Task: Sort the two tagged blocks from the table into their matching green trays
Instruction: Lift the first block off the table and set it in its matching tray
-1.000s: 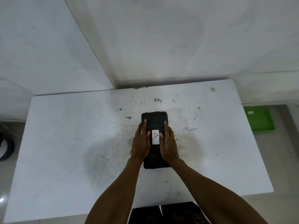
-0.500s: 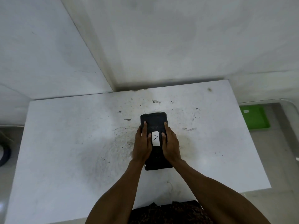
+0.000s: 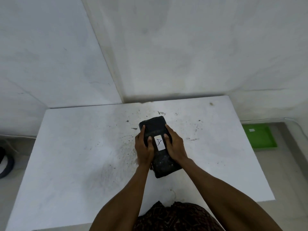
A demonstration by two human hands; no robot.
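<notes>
1. Black block [image 3: 156, 147] mid-bench, long axis running near-far, slightly skewed; near end looks raised off the surface, not certain.
2. White tag [image 3: 159, 142] marked "A" on top face.
3. Left hand [image 3: 144, 148] clamped on left side, fingers [image 3: 142, 130] wrapped over edge, thumb on top.
4. Right hand [image 3: 175, 145] gripping right side the same way.
5. White bench [image 3: 75, 155] scuffed, dark specks around block.
6. Green tray [image 3: 260, 137] on floor, far right, well apart from block; small white label inside.
</notes>
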